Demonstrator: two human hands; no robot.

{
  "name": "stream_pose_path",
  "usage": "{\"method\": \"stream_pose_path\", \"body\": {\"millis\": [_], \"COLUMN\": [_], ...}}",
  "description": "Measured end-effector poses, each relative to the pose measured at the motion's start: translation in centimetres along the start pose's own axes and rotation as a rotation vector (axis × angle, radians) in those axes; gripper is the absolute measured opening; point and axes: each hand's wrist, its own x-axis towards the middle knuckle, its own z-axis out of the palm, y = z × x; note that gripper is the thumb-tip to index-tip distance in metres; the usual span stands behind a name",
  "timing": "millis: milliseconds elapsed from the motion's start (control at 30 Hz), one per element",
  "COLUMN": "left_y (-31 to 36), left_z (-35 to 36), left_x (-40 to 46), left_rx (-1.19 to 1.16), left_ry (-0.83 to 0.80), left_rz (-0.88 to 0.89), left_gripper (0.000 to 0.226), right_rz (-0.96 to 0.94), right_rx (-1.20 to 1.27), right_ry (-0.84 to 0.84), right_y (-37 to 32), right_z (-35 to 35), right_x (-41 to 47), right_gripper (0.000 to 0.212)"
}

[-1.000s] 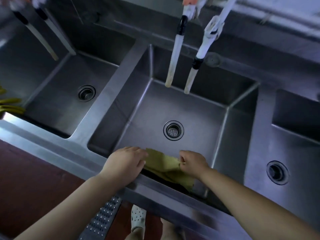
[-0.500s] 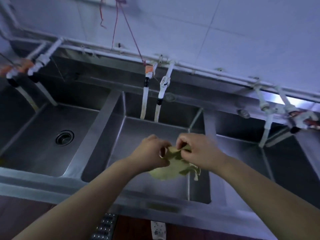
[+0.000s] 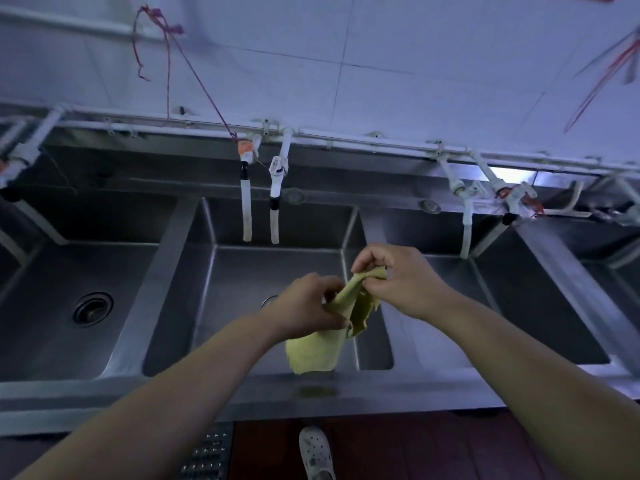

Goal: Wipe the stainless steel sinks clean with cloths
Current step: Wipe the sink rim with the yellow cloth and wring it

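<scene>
Both hands are pinching the yellow cloth [image 3: 322, 337] up in the air: left hand [image 3: 306, 308] is gripping its lower part, right hand [image 3: 398, 278] is holding the top corner at 1 o'clock. It's dangling over the middle sink [image 3: 242, 271], with two white hoses [image 3: 259, 216] hanging at 12.
</scene>
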Motion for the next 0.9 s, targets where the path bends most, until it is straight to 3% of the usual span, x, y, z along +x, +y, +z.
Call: {"method": "stream_pose_path", "body": {"millis": [200,367,567,667,900], "left_y": [-1.8,-1.3,-2.1,-3.7,-7.2], "left_z": [-2.1,-4.1,-2.6,0.1,5.3], "left_x": [-1.3,-3.3,-7.8,-9.6,-12.7], "left_rx": [0.470,0.497,0.233,0.249,0.233], "left_ry": [0.004,-0.063,-0.247,-0.337,-0.502], "left_rz": [-0.008,-0.083,-0.191,-0.231,-0.364], "left_gripper": [0.024,0.015,0.012,0.010,0.031], "right_rz": [0.081,0.182,0.392,0.464,0.576], "right_rx": [0.011,0.127,0.141,0.167,0.253], "right_ry": [0.164,0.193,-0.208,-0.402,-0.618], "right_y": [1.8,3.1,5.8,7.5,10.1], "right_z": [-0.7,-1.3,-0.1,2.9,8.0], "right_x": [-1.5,-3.1,-6.6,-8.8,-11.6], "right_gripper": [0.028,0.034,0.016,0.012,0.018]}}
